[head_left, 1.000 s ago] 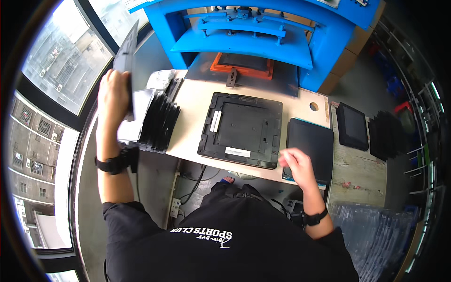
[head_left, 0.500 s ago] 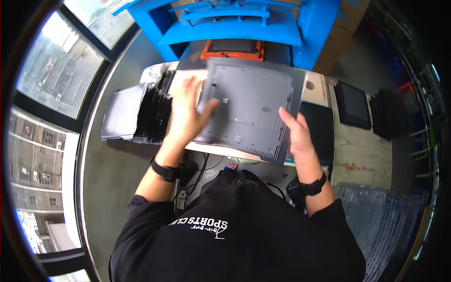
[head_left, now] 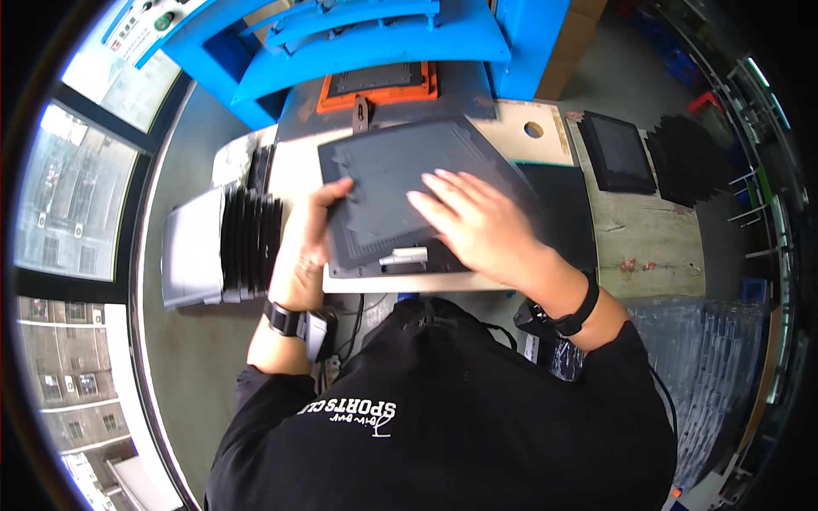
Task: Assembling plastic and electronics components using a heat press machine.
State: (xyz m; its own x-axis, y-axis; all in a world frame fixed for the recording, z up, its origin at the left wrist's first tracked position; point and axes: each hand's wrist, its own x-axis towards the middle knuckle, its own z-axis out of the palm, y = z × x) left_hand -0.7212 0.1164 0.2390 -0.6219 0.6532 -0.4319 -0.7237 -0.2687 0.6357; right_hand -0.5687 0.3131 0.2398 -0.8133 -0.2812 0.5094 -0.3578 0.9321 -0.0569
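Note:
A large dark grey flat panel (head_left: pixel 400 170) lies over the black frame on the pale workbench (head_left: pixel 545 136). My left hand (head_left: pixel 308 243) grips the panel's left edge, thumb on top. Flat on the panel's right half rests my right hand (head_left: pixel 473 223), fingers spread. A small white label (head_left: pixel 405 255) shows at the panel's near edge. The frame beneath is almost wholly hidden.
A blue press (head_left: pixel 375 34) with an orange-rimmed fixture (head_left: pixel 379 83) stands behind the bench. A rack of upright black panels (head_left: pixel 247 243) and a grey tray (head_left: pixel 189 251) sit to the left. Black frames (head_left: pixel 618 149) and a dark stack (head_left: pixel 690 157) lie right. Clear-wrapped sheets (head_left: pixel 716 358) are at lower right.
The grey panel, taken from the left rack a second ago, has come down from a raised hold onto the black frame. My right hand moved from its edge onto its top.

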